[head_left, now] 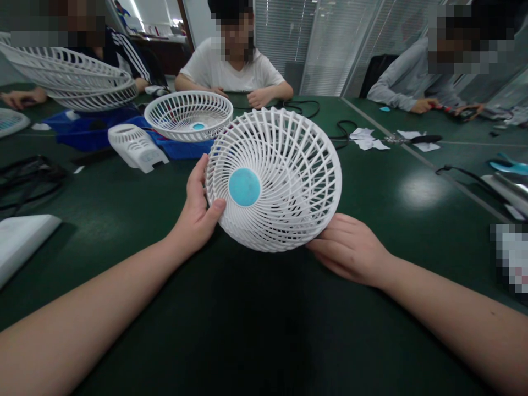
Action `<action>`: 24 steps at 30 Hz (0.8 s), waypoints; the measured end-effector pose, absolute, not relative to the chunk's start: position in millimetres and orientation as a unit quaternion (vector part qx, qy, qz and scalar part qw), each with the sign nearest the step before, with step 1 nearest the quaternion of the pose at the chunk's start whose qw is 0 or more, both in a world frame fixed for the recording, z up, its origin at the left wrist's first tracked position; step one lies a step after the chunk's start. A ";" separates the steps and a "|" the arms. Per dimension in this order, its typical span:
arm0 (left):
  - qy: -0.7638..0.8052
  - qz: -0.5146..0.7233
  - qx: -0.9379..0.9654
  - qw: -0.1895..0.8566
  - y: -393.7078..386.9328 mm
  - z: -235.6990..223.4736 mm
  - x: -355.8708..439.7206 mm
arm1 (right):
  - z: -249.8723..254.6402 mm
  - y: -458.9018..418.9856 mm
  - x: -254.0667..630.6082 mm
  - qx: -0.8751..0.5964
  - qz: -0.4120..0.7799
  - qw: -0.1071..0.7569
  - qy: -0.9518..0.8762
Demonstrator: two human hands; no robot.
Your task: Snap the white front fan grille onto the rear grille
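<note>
A round white fan grille (280, 220) with a light blue centre disc is held up above the dark green table, tilted toward me. My left hand (198, 206) grips its left edge, the thumb on the near face and the fingers behind. At the lower right rim, my right hand (350, 245) is closed on the grille, its fingertips partly hidden beneath it. Behind it, another white fan grille (187, 118) with a blue centre rests on a blue bin (185, 148). A white vented plastic housing (134, 147) stands left of that bin.
Stacked white grilles (91, 82) sit over another blue bin (82, 135) at the left. Black cables (28, 179) and a white block (25, 236) lie nearer me. Paper scraps (367, 138) and a black-handled tool (424, 139) lie on the right. Several people sit across the table.
</note>
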State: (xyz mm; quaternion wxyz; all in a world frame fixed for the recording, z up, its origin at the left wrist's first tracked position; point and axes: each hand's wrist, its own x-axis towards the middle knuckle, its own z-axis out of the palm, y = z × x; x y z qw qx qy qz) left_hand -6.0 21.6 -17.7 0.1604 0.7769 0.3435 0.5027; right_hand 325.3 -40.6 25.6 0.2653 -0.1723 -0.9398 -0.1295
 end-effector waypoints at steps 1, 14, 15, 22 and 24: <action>0.344 0.500 0.779 0.160 21.7 -18.0 -6.0 | 24.9 -40.6 325.0 -0.157 -0.133 0.265 -0.942; 0.340 0.493 0.784 0.161 21.0 -17.3 -7.5 | 26.5 -42.5 325.8 -0.276 -0.115 0.372 -0.879; 0.337 0.493 0.786 0.158 21.0 -17.4 -7.6 | 26.1 -42.6 326.6 -0.283 -0.112 0.392 -0.868; 0.344 0.486 0.791 0.142 22.6 -17.9 -8.1 | 25.8 -41.0 326.7 -0.265 -0.122 0.378 -0.879; 0.345 0.486 0.791 0.141 22.8 -18.2 -8.4 | 27.9 -40.4 326.7 -0.258 -0.133 0.360 -0.887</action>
